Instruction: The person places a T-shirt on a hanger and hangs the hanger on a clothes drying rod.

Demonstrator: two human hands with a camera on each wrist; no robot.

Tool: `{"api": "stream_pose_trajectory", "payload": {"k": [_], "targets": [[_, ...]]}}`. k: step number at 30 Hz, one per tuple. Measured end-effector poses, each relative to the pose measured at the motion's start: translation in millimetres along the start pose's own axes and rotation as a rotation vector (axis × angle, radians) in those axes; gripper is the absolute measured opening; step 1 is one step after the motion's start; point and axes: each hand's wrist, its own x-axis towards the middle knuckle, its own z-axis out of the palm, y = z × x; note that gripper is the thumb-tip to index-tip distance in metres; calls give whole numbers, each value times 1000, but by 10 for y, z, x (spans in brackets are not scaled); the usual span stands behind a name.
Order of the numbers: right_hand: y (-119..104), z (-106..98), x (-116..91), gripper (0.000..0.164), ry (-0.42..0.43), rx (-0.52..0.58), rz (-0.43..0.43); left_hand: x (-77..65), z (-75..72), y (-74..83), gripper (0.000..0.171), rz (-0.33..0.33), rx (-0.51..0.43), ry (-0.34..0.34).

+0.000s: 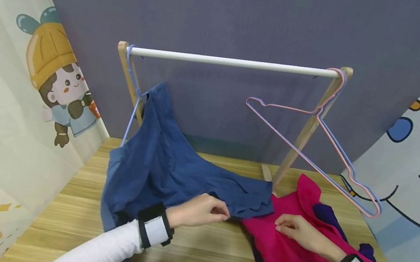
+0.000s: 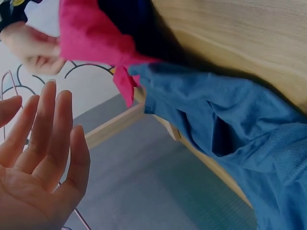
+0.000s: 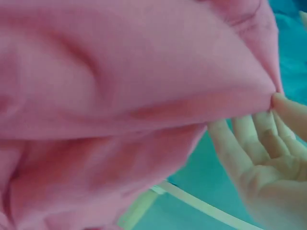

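Fingers (image 3: 247,141) and thumb of the right hand (image 1: 299,232) pinch the edge of a bright pink garment (image 1: 292,261), which lies bunched at the right of the bench (image 1: 196,254). Near it, the left hand (image 1: 198,211) holds nothing, its fingers loosely spread and slightly bent, palm showing in the left wrist view. Dark purple cloth (image 1: 328,218) shows out from under the pink.

Beyond the left forearm, a blue garment (image 1: 160,155) hangs by one end from a blue hanger (image 1: 131,117) while another part stretches right to meet the pink garment. Farther back, a rack's white rail (image 1: 225,61) carries that hanger at its left end and a pair of pink and blue hangers (image 1: 290,109), bare, at its right. Behind stands a dark grey wall (image 1: 223,16).
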Motion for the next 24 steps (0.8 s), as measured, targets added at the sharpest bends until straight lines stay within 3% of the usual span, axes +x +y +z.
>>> {"api": "stream_pose_trajectory", "payload": {"k": [5,10,13,17,20,24], "targets": [[-258,-209,60,19,27,27,26,26,-19,17,12,38,-14,19],[-544,-372,183,15,90,-54,-75,112,-58,77,16,140,11,123],[-685,-440,262,15,101,-86,-91,182,-85,149,29,178,33,179],[-832,-490,379,18,65,-91,-65,266,-111,265,48,180,82,213],[-926,-506,455,19,40,-81,-50,326,-117,335,44,181,125,245],[-1012,-508,511,22,37,-33,-6,399,-130,384,22,188,156,313]]}}
